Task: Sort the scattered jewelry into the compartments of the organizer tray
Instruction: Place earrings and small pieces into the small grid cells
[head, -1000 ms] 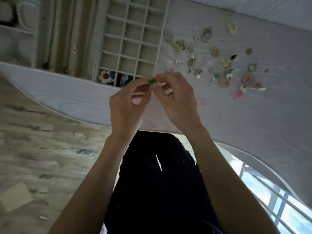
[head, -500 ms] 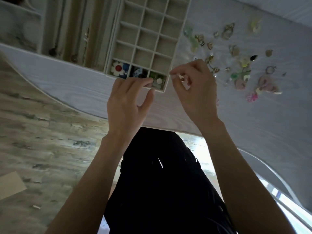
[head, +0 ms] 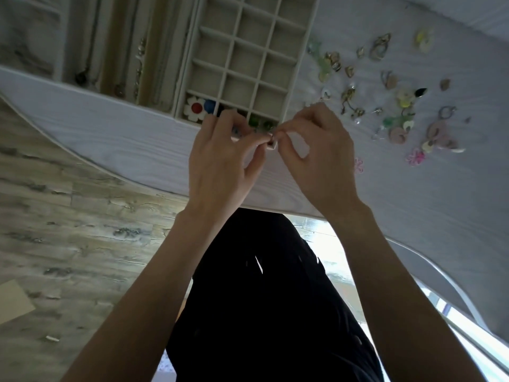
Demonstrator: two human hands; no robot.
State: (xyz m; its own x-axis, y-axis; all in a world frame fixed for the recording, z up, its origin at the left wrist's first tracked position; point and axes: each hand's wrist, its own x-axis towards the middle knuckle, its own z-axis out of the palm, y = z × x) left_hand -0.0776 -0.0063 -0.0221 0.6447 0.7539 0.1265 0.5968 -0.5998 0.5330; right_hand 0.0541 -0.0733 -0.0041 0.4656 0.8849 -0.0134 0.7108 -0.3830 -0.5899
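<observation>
The beige organizer tray (head: pixel 301 60) lies on the white table, a grid of small compartments. Its near row holds a white flower with a red centre (head: pixel 195 108), a blue piece (head: pixel 210 105) and green beads (head: pixel 259 123). My left hand (head: pixel 220 161) and my right hand (head: pixel 316 153) meet at the tray's near right corner. Their fingertips pinch one small jewelry piece (head: pixel 271 139) between them; it is too small to identify. Scattered jewelry (head: pixel 396 106) lies loose on the table to the right of the tray.
A second tray with long slots holding necklaces (head: pixel 124 51) sits left of the grid tray. Pink flower pieces (head: pixel 416 157) lie nearest me on the right. The table's curved front edge (head: pixel 124 144) runs just under my hands, with wood floor below.
The green piece that both hands held now lies in the tray's near row. My left hand came off the tray and joined my right hand on a small piece.
</observation>
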